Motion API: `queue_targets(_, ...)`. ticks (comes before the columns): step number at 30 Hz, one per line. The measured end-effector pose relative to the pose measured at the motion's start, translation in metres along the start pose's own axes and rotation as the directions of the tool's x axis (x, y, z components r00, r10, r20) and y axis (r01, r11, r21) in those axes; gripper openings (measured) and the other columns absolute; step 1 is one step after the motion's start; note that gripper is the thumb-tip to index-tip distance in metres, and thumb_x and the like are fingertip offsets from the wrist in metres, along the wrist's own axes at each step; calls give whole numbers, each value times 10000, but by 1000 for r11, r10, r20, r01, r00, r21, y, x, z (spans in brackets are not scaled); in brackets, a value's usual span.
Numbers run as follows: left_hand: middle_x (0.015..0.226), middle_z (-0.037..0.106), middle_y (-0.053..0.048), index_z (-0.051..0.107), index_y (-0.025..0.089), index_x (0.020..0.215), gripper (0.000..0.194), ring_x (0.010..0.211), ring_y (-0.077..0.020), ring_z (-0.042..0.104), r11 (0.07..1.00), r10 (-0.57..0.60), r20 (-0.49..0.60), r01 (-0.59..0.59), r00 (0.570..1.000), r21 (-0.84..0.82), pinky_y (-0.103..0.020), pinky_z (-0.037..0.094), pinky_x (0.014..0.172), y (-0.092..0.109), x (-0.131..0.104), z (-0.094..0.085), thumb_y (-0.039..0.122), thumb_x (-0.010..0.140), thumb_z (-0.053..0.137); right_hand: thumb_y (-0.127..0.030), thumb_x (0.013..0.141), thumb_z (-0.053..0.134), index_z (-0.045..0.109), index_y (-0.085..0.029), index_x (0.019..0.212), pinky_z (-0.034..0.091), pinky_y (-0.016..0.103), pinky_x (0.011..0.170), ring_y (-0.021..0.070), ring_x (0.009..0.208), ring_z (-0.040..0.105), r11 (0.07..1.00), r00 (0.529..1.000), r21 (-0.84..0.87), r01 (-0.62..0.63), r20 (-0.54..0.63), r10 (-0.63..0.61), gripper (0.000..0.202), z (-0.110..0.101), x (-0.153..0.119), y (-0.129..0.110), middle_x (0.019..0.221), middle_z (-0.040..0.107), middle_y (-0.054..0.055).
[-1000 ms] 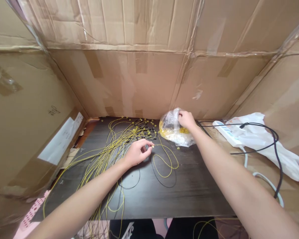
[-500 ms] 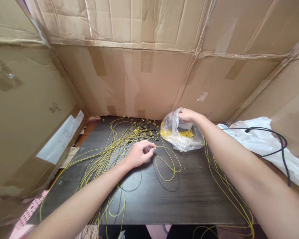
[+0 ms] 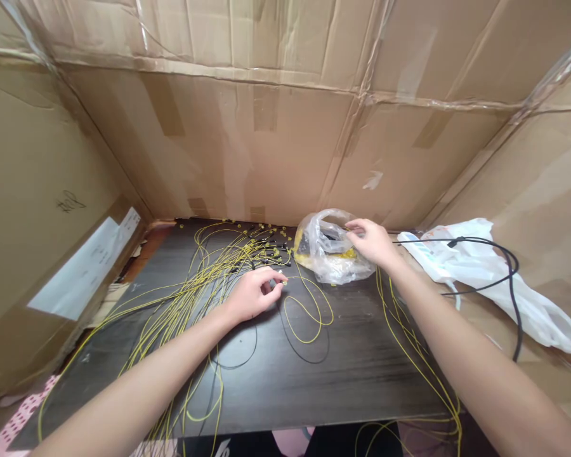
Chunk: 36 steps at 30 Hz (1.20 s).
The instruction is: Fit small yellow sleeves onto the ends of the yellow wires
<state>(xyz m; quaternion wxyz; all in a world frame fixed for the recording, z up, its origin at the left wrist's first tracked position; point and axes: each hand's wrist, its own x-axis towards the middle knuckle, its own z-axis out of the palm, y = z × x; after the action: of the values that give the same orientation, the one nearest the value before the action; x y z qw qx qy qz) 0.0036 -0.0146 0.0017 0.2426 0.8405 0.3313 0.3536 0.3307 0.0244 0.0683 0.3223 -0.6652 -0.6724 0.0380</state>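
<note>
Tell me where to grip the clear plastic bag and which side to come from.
Pinch the loose rim of the clear plastic bag, probably best from above and the right, near the right hand. The rim is thin and crumpled around an upward-gaping mouth, so it should fold easily. The cardboard wall stands behind, and yellow cables crowd the left.

Counted two hands, my left hand (image 3: 257, 295) and right hand (image 3: 372, 244), plus one dark table (image 3: 352, 381), one clear bag (image 3: 330, 270), one white bag (image 3: 514, 292) and one power strip (image 3: 415, 249). Yellow wires (image 3: 221, 274) ran well past ten, too tangled for me to total. Yellow bits (image 3: 181, 226) also topped ten, some too small to separate.
</note>
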Motion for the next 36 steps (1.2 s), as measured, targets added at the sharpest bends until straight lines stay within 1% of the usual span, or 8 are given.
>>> queue_targets(4, 869, 715, -40, 755, 168, 991, 183, 588, -95, 594, 1000, -2, 11, 2, 1000, 5, -230, 513, 629, -1, 0, 1, 185, 890, 604, -165, 880, 549, 755, -179, 967, 506, 438, 993, 286, 1039, 658, 953, 946, -87, 291, -123, -300, 223, 11, -19, -2, 1037, 726, 124)
queue_targets(6, 873, 717, -39, 756, 171, 992, 181, 598, -97, 597, 1000, 2, 19, -2, 1000, 16, -232, 515, 638, -1, 0, 1, 188, 891, 606, -111, 891, 479, 765, -189, 960, 517, 394, 959, 257, 994, 677, 938, 943, -97, 331, -7, -334, 304, 15, -16, -10, 1019, 742, 107)
queue_targets(10, 877, 719, -41, 751, 169, 988, 174, 605, -98, 594, 1000, 12, 11, -13, 1000, 20, -239, 520, 652, 0, 0, 1, 187, 889, 609, -74, 892, 470, 793, -161, 1050, 503, 322, 951, 259, 1056, 706, 940, 942, -289, 184, 323, -86, 370, 26, 12, -28, 1122, 772, 131)
queue_targets(17, 878, 708, -39, 748, 160, 978, 163, 596, -91, 586, 1000, 14, -12, -14, 1000, -7, -238, 508, 643, -1, -2, 2, 172, 877, 620, -135, 872, 614, 769, -85, 1179, 520, 362, 961, 330, 1094, 714, 890, 924, -447, 90, 370, 92, 347, 48, 49, -47, 1179, 740, 239)
queue_targets(27, 905, 718, -40, 740, 161, 951, 142, 600, -90, 589, 999, 3, -30, -4, 1000, -32, -240, 511, 645, -3, -1, 4, 167, 862, 630, -169, 913, 562, 785, -121, 1103, 546, 377, 878, 324, 1037, 721, 838, 951, -540, 74, 292, 104, 297, 32, 35, -58, 1100, 754, 218)
queue_targets(31, 898, 712, -38, 745, 161, 954, 143, 597, -86, 580, 998, -30, -54, 27, 998, -57, -234, 508, 633, -4, -1, 4, 174, 860, 638, -198, 909, 554, 793, -158, 964, 544, 388, 832, 297, 953, 707, 887, 989, -438, 145, 94, -115, 248, 21, 18, -56, 999, 758, 157)
queue_targets(34, 922, 706, -34, 746, 170, 952, 144, 592, -76, 566, 996, -45, -71, 40, 996, -74, -230, 508, 632, -3, 0, 4, 165, 853, 643, -250, 925, 563, 773, -169, 984, 552, 378, 821, 239, 860, 682, 972, 915, -95, 214, -330, -234, 233, 21, -9, -65, 941, 737, 115)
queue_targets(36, 974, 701, -39, 745, 173, 953, 140, 585, -65, 555, 996, -51, -78, 45, 996, -80, -226, 507, 626, -1, 0, 3, 174, 857, 643, -274, 927, 583, 770, -187, 1008, 564, 354, 769, 205, 800, 673, 947, 891, 163, 277, -414, -189, 222, 31, -33, -76, 941, 735, 91)
